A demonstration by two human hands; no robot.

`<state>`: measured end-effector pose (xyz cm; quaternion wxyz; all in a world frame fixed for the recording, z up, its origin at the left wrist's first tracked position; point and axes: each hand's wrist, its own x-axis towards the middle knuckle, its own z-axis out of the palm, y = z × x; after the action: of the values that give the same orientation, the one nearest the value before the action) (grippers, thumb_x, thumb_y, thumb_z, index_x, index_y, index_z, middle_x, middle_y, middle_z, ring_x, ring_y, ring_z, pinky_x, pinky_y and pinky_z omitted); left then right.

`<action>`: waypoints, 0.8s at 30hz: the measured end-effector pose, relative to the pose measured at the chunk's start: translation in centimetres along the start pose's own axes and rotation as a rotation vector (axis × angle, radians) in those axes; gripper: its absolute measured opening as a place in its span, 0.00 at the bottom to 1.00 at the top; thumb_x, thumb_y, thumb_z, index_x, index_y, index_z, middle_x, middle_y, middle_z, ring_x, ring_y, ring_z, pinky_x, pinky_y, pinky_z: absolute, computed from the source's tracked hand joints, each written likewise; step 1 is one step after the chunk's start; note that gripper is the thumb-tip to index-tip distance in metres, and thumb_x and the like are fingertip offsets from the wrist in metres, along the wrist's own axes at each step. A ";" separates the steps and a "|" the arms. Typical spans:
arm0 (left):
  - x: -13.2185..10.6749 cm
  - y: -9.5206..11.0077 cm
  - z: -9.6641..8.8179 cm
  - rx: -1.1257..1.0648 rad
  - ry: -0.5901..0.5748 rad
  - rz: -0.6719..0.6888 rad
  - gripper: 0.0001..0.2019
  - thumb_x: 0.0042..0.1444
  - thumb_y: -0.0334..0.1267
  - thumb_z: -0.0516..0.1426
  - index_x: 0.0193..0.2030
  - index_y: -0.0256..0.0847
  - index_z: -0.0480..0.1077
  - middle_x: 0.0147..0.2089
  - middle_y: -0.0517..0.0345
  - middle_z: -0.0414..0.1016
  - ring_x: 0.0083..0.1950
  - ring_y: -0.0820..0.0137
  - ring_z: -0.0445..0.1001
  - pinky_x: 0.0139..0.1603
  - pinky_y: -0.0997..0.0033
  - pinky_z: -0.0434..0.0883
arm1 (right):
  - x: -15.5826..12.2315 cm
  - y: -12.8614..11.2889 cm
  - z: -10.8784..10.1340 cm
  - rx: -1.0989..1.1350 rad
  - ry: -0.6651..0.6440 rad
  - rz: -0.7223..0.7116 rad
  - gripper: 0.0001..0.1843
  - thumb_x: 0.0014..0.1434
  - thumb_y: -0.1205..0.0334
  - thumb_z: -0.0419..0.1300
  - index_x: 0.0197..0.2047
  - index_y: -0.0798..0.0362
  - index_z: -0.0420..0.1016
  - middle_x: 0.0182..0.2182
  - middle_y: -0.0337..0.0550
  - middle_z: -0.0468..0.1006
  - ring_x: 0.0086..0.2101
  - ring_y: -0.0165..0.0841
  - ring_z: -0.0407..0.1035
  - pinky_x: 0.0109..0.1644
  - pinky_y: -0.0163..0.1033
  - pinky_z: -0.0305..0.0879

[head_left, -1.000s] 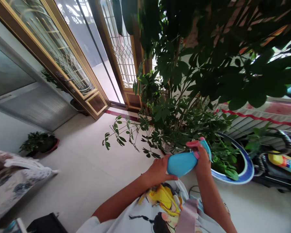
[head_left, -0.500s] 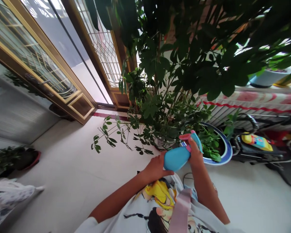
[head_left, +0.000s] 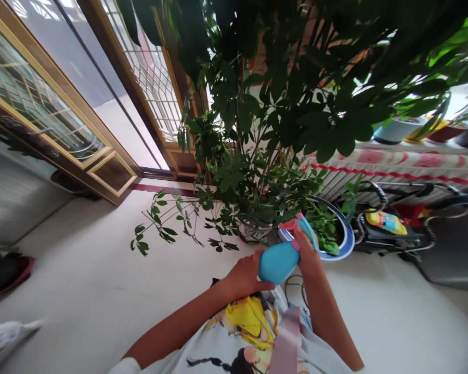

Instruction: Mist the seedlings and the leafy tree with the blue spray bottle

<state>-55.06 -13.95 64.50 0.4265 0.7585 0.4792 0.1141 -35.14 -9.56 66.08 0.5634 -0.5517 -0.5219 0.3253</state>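
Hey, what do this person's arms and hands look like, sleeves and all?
Both the left hand and the right hand are gloveless, and the forearms are bare. A short white sleeve shows on the left arm; the right one is unclear. The white shirt has a colourful cartoon print.

- A brown door (head_left: 113, 176) with patterned glass (head_left: 31, 93) stands open on the left.
- To the right of it, a second door (head_left: 152, 78) has a grid of pale bars.
- A dark red strip (head_left: 152, 190) crosses the pale floor (head_left: 101, 270) at the doorway.
- A pot with a reddish rim (head_left: 25, 274) sits at the left edge, partly cut off.
- On the right, a light blue flowerpot (head_left: 398, 131) stands on a ledge (head_left: 368, 147), above a red-and-white cloth (head_left: 405, 158).
- Below the cloth, a yellow bottle (head_left: 386, 222) lies on a black cart (head_left: 398, 242).
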 end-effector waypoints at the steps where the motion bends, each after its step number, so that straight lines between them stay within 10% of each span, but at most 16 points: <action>1: 0.1 0.0 0.0 0.046 0.036 0.025 0.50 0.44 0.56 0.67 0.70 0.42 0.52 0.61 0.38 0.71 0.58 0.42 0.71 0.56 0.47 0.66 | 0.0 -0.2 0.2 0.026 0.012 0.010 0.20 0.62 0.46 0.54 0.32 0.49 0.79 0.35 0.45 0.81 0.42 0.42 0.72 0.60 0.49 0.60; 5: 0.4 -0.2 -0.2 0.076 0.144 0.095 0.57 0.35 0.63 0.68 0.71 0.45 0.52 0.65 0.41 0.67 0.62 0.42 0.68 0.63 0.45 0.61 | 0.2 -0.6 1.4 0.054 0.035 0.056 0.20 0.62 0.48 0.53 0.24 0.50 0.73 0.25 0.41 0.76 0.31 0.37 0.70 0.55 0.49 0.64; 8: 0.4 -0.5 -0.4 -0.001 0.168 0.031 0.57 0.33 0.66 0.68 0.69 0.44 0.55 0.58 0.41 0.74 0.56 0.42 0.73 0.57 0.46 0.67 | 0.6 -0.6 2.6 0.034 -0.009 0.064 0.21 0.61 0.46 0.55 0.24 0.50 0.75 0.28 0.44 0.78 0.42 0.42 0.72 0.60 0.51 0.60; 11: 0.0 -1.2 -0.6 -0.054 0.196 0.013 0.53 0.34 0.63 0.68 0.67 0.44 0.59 0.54 0.44 0.76 0.54 0.43 0.74 0.55 0.46 0.68 | 0.7 -0.8 3.3 0.102 -0.145 0.143 0.22 0.57 0.39 0.60 0.41 0.49 0.79 0.42 0.49 0.81 0.56 0.49 0.67 0.61 0.53 0.62; 15: -0.5 -2.3 -0.9 -0.313 0.241 0.095 0.48 0.36 0.57 0.70 0.64 0.47 0.61 0.59 0.48 0.72 0.56 0.48 0.71 0.58 0.49 0.67 | -0.7 -0.8 2.8 0.376 -0.457 0.282 0.47 0.48 0.32 0.64 0.67 0.41 0.59 0.61 0.51 0.69 0.56 0.50 0.69 0.54 0.55 0.69; 24: 1.2 -2.8 -0.2 -0.633 0.382 0.246 0.41 0.48 0.60 0.64 0.64 0.43 0.60 0.62 0.45 0.62 0.66 0.49 0.61 0.68 0.47 0.59 | -4.7 1.9 2.4 0.265 -0.507 0.429 0.57 0.38 0.36 0.73 0.67 0.47 0.57 0.58 0.54 0.72 0.55 0.52 0.68 0.56 0.56 0.70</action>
<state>-56.32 -12.37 62.23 0.5257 0.6062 0.3966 0.4460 -38.14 -13.00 62.81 0.4015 -0.4724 -0.4709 0.6276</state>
